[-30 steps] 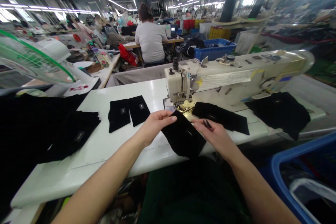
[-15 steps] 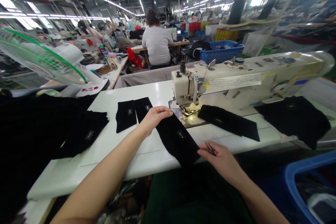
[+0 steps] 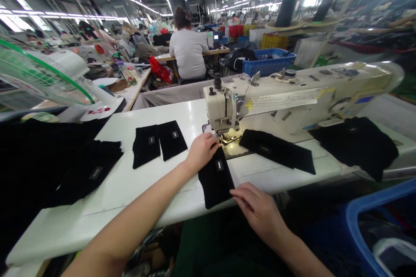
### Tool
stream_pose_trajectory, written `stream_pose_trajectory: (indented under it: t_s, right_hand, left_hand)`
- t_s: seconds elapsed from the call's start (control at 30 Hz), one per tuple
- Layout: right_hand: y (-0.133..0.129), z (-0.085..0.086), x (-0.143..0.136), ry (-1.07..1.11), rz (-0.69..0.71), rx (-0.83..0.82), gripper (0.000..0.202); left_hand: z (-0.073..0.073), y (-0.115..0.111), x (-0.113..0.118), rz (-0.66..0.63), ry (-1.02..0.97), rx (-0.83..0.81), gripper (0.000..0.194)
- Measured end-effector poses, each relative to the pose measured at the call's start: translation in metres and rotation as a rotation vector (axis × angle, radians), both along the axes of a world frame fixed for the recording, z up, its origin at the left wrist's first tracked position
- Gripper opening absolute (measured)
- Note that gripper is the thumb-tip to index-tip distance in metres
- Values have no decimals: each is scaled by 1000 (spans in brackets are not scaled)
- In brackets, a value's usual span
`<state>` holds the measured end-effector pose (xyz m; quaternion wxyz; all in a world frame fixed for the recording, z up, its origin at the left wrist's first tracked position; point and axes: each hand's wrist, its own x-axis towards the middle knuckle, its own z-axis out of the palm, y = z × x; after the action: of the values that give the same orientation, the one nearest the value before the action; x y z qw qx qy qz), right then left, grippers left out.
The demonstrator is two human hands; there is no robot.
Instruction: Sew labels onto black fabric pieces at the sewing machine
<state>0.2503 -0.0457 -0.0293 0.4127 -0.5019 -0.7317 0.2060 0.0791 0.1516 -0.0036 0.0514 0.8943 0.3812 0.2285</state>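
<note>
Black fabric panel [image 3: 211, 190] w/ a woven-looking label [image 3: 219, 165] lies at lower ctr of frame, on the white sewing table [image 3: 123, 194], top end right by the presser foot [image 3: 229, 140] of the industrial sewing machine [image 3: 216, 108]. L hand [image 3: 203, 152]: fingers closed narrow on its top end. R hand [image 3: 260, 212]: thumb + fingertip pinching its lower R edge; can't tell if anything else is in the palm.

Progress, my read: label's already on; panel seems at the lining-up stage, top end not visibly under the foot. Any finished seam: too dark to tell. Pair of labelled panels [image 3: 170, 143] at ctr L, another black strip [image 3: 276, 149] R of needle area, black cloth [image 3: 360, 143] far R: done or waiting, can't tell, so the count left is unclear.
</note>
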Motion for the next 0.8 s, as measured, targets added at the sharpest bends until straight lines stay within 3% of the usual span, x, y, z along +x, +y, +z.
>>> stream_pose_trajectory:
  t_s: [0.1, 0.23, 0.5, 0.8]
  right_hand:
    - [1, 0, 2, -107, -24, 98, 30]
    - [3, 4, 2, -146, -53, 98, 24]
    - [6, 4, 0, -162, -86, 27, 20]
    - [7, 6, -1, -155, -97, 11, 21]
  left_hand:
    - [-4, 2, -4, -105, 1, 4, 16]
    - [-8, 11, -7, -179, -48, 6, 18]
    - [-12, 20, -7, -218, -176, -23, 16]
    - [-14, 21, -7, -206, -150, 5, 17]
